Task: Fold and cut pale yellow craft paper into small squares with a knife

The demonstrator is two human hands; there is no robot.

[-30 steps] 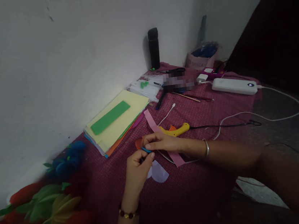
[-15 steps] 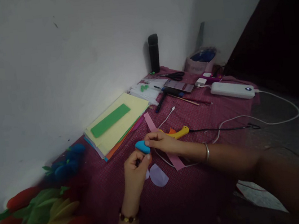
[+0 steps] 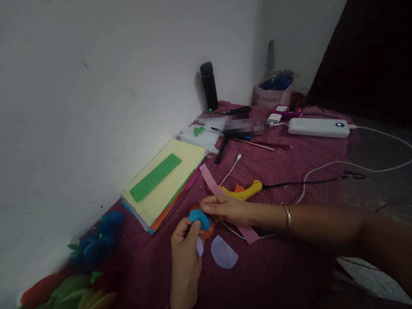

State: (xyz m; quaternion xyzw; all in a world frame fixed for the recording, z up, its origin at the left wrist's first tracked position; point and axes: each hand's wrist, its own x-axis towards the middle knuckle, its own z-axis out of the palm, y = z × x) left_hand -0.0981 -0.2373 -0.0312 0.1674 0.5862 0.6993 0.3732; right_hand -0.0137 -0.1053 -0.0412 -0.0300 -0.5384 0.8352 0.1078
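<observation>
My left hand is closed, its thumb pressing a small curved blue paper piece against the fingers. Orange paper shows behind and below the blue piece. My right hand pinches at the upper right edge of these pieces, its fingertips on what looks like the orange paper. A pale lilac paper piece shows beside my left thumb; whether it is held cannot be told. Another lilac cut-out lies on the cloth below. Just beyond my right hand lies a yellow glue gun, partly hidden.
A paper stack with a green strip lies left of centre. Paper flowers fill the near left. A black bottle, scissors and a white power bank stand or lie farther back. Cables cross the right side.
The blue piece has tilted and turned under my left thumb, showing more of the orange paper. My right fingertips have shifted off its top to the upper right edge. The view has tipped up slightly.
</observation>
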